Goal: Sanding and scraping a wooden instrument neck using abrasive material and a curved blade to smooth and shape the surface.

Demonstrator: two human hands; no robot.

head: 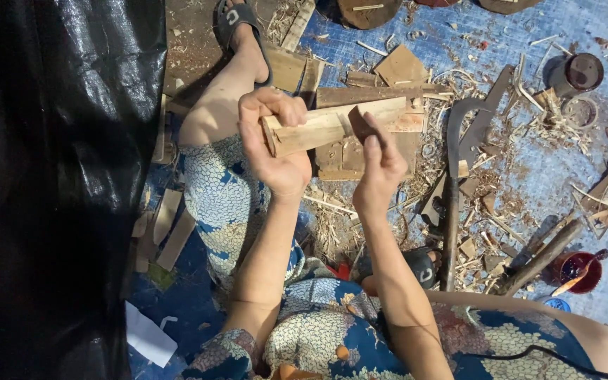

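The left hand (pixel 274 144) wraps its fingers closed around a pale wooden piece (pixel 339 125) held above the lap, the right hand (pixel 380 163) pinching a small dark block (pixel 362 124) against it, over wood shavings (pixel 332 225), a long-handled blade (pixel 453 190) and a red cup (pixel 580 271).

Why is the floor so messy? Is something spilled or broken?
Nothing looks broken. Wood shavings and offcuts litter the blue tarp around the left hand gripping a pale wooden piece.
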